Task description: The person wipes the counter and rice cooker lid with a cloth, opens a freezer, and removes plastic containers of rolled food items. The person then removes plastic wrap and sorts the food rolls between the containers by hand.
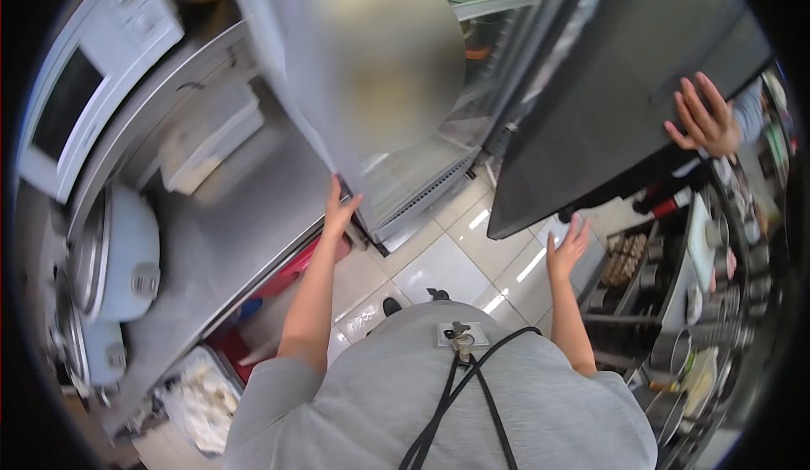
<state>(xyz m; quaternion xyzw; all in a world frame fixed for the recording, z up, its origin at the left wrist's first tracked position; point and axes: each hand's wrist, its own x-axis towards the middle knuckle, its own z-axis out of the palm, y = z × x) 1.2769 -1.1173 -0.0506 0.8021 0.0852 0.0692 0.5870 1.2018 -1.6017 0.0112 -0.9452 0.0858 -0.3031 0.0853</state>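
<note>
My left hand (340,208) is at the lower front edge of the open refrigerator (405,204), beside the corner of the steel counter (253,208). Its fingers are apart, with nothing held. My right hand (569,248) is raised over the floor, fingers spread and empty, just below the bottom edge of the dark refrigerator door (607,90). The door stands wide open on the right. Another person's hand (707,117) lies against that door near its outer edge. A large blurred round patch hides much of the refrigerator's inside; containers show on its upper shelf.
A white microwave (97,69) stands at upper left, with rice cookers (126,251) below it. A white plastic box (215,141) rests on the counter. Under the counter is a bin of white material (202,398). Racks with pots (671,348) line the right side.
</note>
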